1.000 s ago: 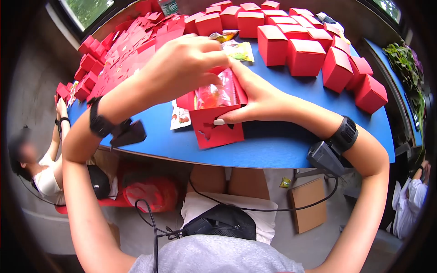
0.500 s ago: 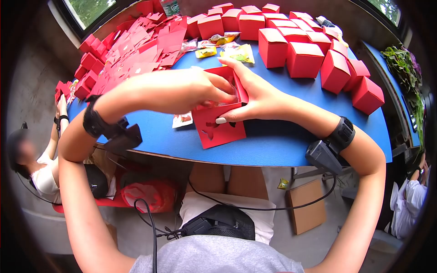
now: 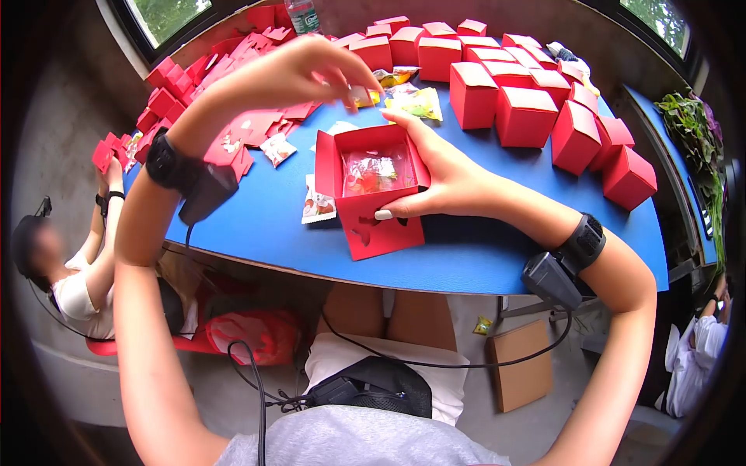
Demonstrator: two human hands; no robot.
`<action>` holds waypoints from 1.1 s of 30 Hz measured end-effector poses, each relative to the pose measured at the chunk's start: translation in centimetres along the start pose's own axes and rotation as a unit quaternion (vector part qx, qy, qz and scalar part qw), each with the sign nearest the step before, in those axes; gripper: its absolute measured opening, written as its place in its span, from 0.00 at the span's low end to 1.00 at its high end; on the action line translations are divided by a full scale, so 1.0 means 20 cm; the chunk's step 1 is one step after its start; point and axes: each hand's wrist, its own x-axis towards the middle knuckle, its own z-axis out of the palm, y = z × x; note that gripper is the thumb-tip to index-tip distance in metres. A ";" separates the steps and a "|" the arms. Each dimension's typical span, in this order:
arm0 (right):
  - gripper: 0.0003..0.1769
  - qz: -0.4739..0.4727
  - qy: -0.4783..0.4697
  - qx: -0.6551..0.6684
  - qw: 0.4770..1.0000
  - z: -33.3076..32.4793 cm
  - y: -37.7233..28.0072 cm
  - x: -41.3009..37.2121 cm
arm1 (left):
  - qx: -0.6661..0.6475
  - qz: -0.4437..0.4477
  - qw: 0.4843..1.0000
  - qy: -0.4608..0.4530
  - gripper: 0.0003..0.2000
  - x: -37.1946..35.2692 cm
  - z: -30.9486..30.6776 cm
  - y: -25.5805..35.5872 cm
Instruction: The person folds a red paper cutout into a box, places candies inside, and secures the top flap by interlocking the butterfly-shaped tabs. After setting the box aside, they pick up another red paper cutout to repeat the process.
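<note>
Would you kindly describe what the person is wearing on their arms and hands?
Both arms are bare, without sleeves. Behind the left hand sits a black wrist band with a small black device attached. Behind the right hand is a similar black band with a dark grey device, from which a thin black cable runs down to the lap. The right thumbnail is painted pale.

Single head-worn camera, set above the person's own shoulders, facing forward and steeply down. Fisheye lens: dark round vignette, edges bowed. Close range: both forearms span mid-frame, left hand (image 3: 311, 70) and right hand (image 3: 443, 175) over the blue table (image 3: 482, 256), open red box (image 3: 388, 237) near frame centre. Below the table's near edge, the wearer's lap and floor. Top reaches a window (image 3: 167, 15); a seated person (image 3: 70, 287) at left margin.
</note>
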 end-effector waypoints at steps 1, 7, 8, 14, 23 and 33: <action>0.62 0.005 0.006 -0.029 1.000 0.00 0.01 0.00 | 0.075 0.004 0.996 0.051 0.11 0.02 -0.05 -0.10; 0.58 0.024 0.004 -0.075 0.997 0.00 -0.02 -0.01 | 0.393 -0.125 0.908 0.080 0.23 0.06 -0.01 -0.71; 0.58 0.028 0.003 -0.072 0.997 0.00 -0.03 -0.01 | 0.426 -0.171 0.885 0.076 0.26 0.08 0.03 -0.71; 0.58 0.013 0.009 -0.095 0.995 0.00 -0.02 -0.01 | 0.434 -0.300 0.849 -0.007 0.19 0.18 -0.05 -0.75; 0.59 0.017 0.004 -0.065 0.998 0.00 -0.01 -0.01 | 0.277 -0.110 0.954 0.031 0.18 0.10 -0.11 -0.67; 0.59 0.019 -0.013 -0.041 0.999 -0.01 0.00 0.00 | 0.243 0.036 0.968 -0.057 0.35 0.48 0.23 -0.42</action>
